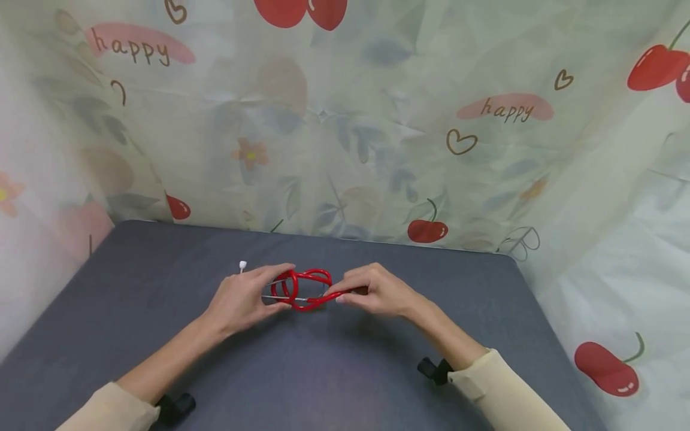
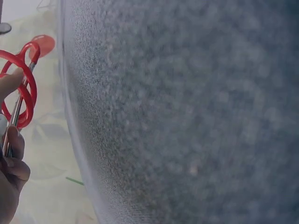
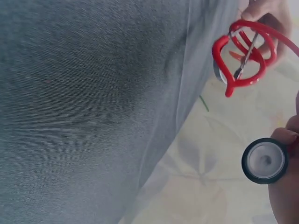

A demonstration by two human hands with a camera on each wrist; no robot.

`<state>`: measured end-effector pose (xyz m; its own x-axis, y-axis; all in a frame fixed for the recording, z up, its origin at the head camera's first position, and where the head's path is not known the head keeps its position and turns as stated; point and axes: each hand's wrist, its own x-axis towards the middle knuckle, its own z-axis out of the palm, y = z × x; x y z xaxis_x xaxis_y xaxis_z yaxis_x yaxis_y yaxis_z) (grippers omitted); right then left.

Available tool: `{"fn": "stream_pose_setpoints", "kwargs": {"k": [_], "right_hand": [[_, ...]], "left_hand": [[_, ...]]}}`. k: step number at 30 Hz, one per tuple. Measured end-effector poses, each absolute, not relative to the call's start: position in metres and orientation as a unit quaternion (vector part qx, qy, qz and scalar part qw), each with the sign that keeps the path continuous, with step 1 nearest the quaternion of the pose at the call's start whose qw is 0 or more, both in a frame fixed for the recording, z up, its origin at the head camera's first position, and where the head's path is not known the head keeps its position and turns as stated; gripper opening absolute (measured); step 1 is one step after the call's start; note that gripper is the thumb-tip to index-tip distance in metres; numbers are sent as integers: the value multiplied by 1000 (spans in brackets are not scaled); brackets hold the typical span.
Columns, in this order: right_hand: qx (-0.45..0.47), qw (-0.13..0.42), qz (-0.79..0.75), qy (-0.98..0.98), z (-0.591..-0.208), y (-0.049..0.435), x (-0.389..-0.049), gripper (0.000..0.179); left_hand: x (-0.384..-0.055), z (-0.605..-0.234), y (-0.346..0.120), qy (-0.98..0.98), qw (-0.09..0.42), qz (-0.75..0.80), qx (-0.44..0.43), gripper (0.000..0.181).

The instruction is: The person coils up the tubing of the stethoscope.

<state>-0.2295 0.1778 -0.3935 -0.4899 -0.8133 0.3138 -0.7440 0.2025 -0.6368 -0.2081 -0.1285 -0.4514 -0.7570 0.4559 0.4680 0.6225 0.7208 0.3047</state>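
Observation:
A stethoscope with red tubing (image 1: pixel 311 274) is held up between both hands over the dark table. Its tubing is looped into a coil round the thin metal ear tubes (image 2: pixel 17 107). My left hand (image 1: pixel 237 302) grips the coil's left side, thumb below and fingers above. One white ear tip (image 1: pixel 242 264) sticks up behind that hand. My right hand (image 1: pixel 385 292) pinches the tubing on the right side. Beside its fingers in the right wrist view is the round chest piece (image 3: pixel 265 161), a pale disc with a dark rim, mostly hidden by the hand in the head view.
The dark grey table (image 1: pixel 345 383) spreads under both arms, its far edge against a printed curtain (image 1: pixel 345 149) with cherries and hearts. More curtain hangs at both sides. Black straps (image 1: pixel 175 409) with small devices circle both wrists near the cream sleeves.

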Motion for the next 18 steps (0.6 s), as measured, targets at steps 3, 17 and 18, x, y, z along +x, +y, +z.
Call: {"fn": "stream_pose_setpoints", "kwargs": {"k": [3,17,18], "right_hand": [[-504,12,-395,768,-388,174,-235,21],[-411,-35,-447,794,-385,165,-259,16],[-400,-38,-449,798,-387,165,-261,15]], "left_hand": [[-206,-451,-127,-905,176,-229,-311,79],[-196,-448,-122,-876,130,-251,-391,79],[-196,-448,-122,-874,128,-253,-394,80]]}}
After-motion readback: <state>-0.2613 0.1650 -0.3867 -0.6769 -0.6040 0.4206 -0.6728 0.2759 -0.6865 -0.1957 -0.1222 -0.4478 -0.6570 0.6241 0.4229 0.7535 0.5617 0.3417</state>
